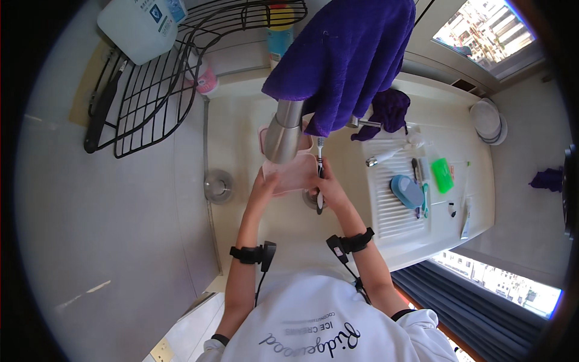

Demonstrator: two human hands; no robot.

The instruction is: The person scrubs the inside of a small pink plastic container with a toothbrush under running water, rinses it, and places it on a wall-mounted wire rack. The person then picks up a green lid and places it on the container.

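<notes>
Over the sink, my left hand [262, 188] grips the left side of a shallow pink plastic container [294, 174], thumb over its near edge. My right hand [330, 188] is closed around a toothbrush [320, 201] with a dark and white handle, bristle end pointing away from me. Its fingers also touch the container's right edge. Just behind lies a second pink container [263, 140], partly hidden by the metal faucet [282, 142]. The faucet's spout hangs right above the held container. Whether water runs from it, I cannot tell.
A purple towel [347, 60] drapes over the faucet. The ribbed board [389, 205] at right carries a blue soap box [407, 192], a green box [442, 175] and several brushes. A black wire rack [160, 102] juts in at upper left, holding a white jug [140, 30]. A clear bowl [219, 186] stands left.
</notes>
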